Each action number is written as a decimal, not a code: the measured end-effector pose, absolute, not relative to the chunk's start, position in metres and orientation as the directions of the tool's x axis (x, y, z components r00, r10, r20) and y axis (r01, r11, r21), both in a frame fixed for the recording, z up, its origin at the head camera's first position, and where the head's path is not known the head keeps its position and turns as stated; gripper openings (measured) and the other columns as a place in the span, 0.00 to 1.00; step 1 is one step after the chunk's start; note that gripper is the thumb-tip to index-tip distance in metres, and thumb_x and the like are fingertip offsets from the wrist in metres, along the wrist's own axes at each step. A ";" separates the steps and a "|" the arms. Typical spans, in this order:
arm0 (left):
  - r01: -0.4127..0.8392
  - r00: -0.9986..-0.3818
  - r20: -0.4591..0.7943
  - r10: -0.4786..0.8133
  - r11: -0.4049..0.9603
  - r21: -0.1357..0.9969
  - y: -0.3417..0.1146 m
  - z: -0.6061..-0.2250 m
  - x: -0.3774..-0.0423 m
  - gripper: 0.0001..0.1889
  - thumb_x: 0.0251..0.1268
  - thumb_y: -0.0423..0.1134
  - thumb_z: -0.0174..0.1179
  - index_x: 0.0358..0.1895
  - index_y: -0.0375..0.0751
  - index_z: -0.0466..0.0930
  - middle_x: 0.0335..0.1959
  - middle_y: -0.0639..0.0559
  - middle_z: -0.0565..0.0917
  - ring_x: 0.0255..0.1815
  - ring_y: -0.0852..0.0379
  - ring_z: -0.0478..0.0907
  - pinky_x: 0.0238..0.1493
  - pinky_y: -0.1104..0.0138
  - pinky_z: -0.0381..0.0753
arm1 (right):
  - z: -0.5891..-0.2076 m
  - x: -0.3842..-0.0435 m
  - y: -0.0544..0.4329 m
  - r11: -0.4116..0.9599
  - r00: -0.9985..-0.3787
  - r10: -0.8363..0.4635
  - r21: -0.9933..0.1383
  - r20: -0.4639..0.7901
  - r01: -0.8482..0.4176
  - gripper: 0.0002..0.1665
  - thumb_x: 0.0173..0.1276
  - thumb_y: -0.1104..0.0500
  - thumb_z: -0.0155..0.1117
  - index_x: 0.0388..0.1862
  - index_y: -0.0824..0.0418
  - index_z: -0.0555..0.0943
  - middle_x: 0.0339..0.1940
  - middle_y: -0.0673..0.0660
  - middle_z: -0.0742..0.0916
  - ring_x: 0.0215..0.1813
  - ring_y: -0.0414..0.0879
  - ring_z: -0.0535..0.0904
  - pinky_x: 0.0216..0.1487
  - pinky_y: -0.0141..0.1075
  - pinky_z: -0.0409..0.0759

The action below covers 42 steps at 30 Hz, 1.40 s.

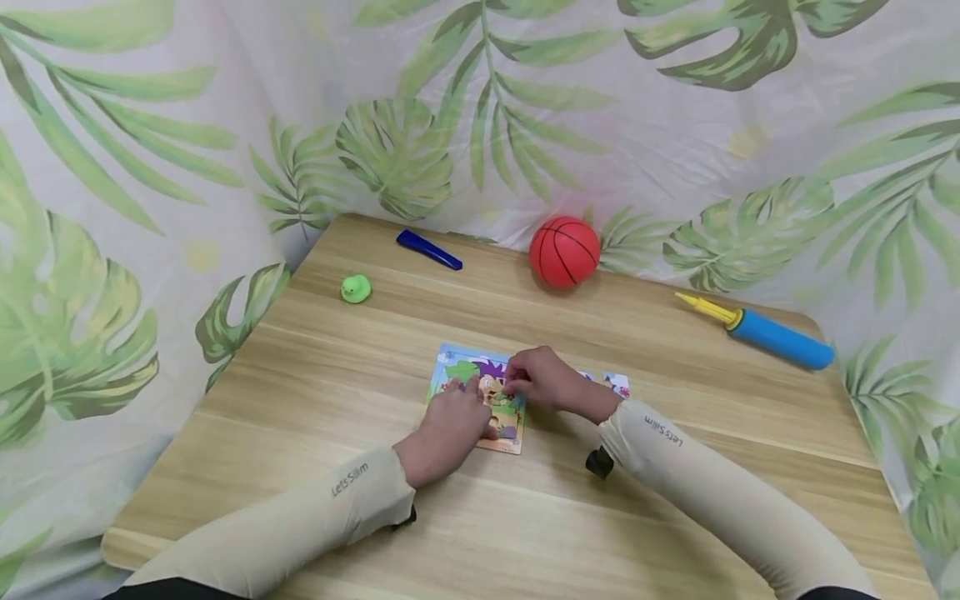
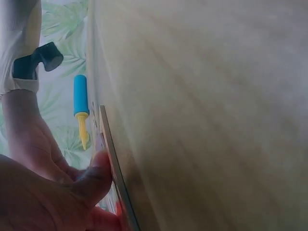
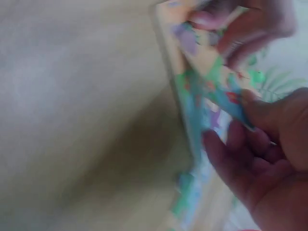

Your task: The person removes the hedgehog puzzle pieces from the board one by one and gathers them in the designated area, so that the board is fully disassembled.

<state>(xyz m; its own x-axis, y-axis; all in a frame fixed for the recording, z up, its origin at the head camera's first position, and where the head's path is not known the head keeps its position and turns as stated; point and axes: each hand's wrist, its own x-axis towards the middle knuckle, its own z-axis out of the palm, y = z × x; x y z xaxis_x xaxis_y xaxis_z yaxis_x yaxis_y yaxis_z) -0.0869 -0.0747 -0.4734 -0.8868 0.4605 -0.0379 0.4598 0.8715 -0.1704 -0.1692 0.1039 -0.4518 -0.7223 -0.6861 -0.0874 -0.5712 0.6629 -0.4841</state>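
A colourful cartoon jigsaw puzzle (image 1: 507, 408) lies in a thin board (image 1: 498, 447) near the middle of the table. My left hand (image 1: 456, 421) rests on the puzzle's left and lower part, its thumb (image 2: 99, 168) pressing near the board's edge. At the upper right of the puzzle, my right hand (image 1: 546, 379) pinches a puzzle piece (image 3: 233, 103) between thumb and fingers. That piece is tilted up from the board in the right wrist view, which is blurred; whether other pieces are joined to it I cannot tell. Further colourful pieces (image 1: 618, 383) lie partly hidden behind the right wrist.
Toward the back of the wooden table (image 1: 315, 375) are a green toy duck (image 1: 356, 289), a dark blue flat object (image 1: 429, 249) and a small red basketball (image 1: 565, 252). A blue and yellow hand pump (image 1: 776, 337) lies at the right. Leaf-patterned cloth (image 1: 480, 100) hangs behind.
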 end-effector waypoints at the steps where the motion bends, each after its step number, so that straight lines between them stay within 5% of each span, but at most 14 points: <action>1: 0.461 -0.886 -0.043 0.461 0.871 -0.171 -0.075 -0.472 -0.087 0.27 0.64 0.68 0.52 0.43 0.52 0.91 0.65 0.43 0.81 0.57 0.42 0.84 0.35 0.57 0.89 | -0.451 -0.170 0.104 0.662 -0.721 -0.687 -0.489 -0.093 -0.568 0.07 0.68 0.60 0.69 0.28 0.57 0.84 0.25 0.48 0.85 0.28 0.36 0.73 0.34 0.29 0.74; 7: 0.469 -0.882 -0.043 0.470 0.862 -0.191 -0.076 -0.467 -0.091 0.31 0.58 0.72 0.55 0.39 0.49 0.90 0.63 0.45 0.83 0.49 0.46 0.87 0.33 0.60 0.89 | -0.454 -0.177 0.104 0.666 -0.684 -0.709 -0.479 -0.170 -0.572 0.08 0.69 0.57 0.69 0.29 0.56 0.84 0.25 0.47 0.84 0.28 0.35 0.73 0.33 0.28 0.73; 15: 0.482 -0.875 0.002 0.484 0.872 -0.090 -0.077 -0.465 -0.094 0.30 0.58 0.72 0.58 0.27 0.47 0.88 0.60 0.44 0.85 0.45 0.46 0.88 0.26 0.60 0.87 | -0.454 -0.190 0.113 0.734 -0.778 -0.612 -0.467 -0.139 -0.493 0.04 0.68 0.56 0.69 0.33 0.54 0.85 0.27 0.48 0.87 0.29 0.36 0.75 0.34 0.30 0.75; 24: 0.466 -0.883 -0.051 0.466 0.885 0.018 -0.082 -0.460 -0.093 0.32 0.58 0.68 0.62 0.45 0.41 0.89 0.65 0.43 0.81 0.53 0.45 0.85 0.34 0.56 0.89 | -0.406 -0.190 0.175 0.746 -0.824 -0.549 -0.527 -0.140 -0.408 0.04 0.67 0.60 0.70 0.38 0.59 0.83 0.26 0.52 0.87 0.27 0.40 0.78 0.31 0.32 0.78; 31: 0.457 -0.879 -0.122 0.461 0.888 0.060 -0.091 -0.463 -0.088 0.44 0.55 0.70 0.63 0.63 0.37 0.79 0.71 0.41 0.74 0.67 0.41 0.78 0.47 0.52 0.88 | -0.422 -0.175 0.239 0.772 -0.781 -0.533 -0.567 -0.327 -0.290 0.02 0.68 0.63 0.68 0.35 0.62 0.84 0.21 0.56 0.86 0.22 0.42 0.78 0.26 0.32 0.76; 38: 0.487 -0.868 -0.084 0.489 0.872 0.045 -0.092 -0.465 -0.089 0.45 0.54 0.71 0.63 0.64 0.37 0.78 0.71 0.41 0.75 0.67 0.42 0.78 0.41 0.52 0.89 | -0.443 -0.162 0.270 0.763 -0.730 -0.540 -0.610 -0.419 -0.214 0.03 0.66 0.65 0.69 0.36 0.64 0.85 0.23 0.57 0.88 0.23 0.42 0.82 0.28 0.37 0.84; 42: 0.489 -0.867 -0.074 0.492 0.870 0.053 -0.091 -0.466 -0.088 0.45 0.53 0.71 0.63 0.64 0.37 0.78 0.71 0.41 0.75 0.67 0.42 0.78 0.41 0.52 0.88 | -0.442 -0.158 0.273 0.798 -0.772 -0.529 -0.514 -0.351 -0.314 0.06 0.65 0.62 0.71 0.39 0.63 0.87 0.30 0.55 0.90 0.29 0.41 0.83 0.33 0.36 0.84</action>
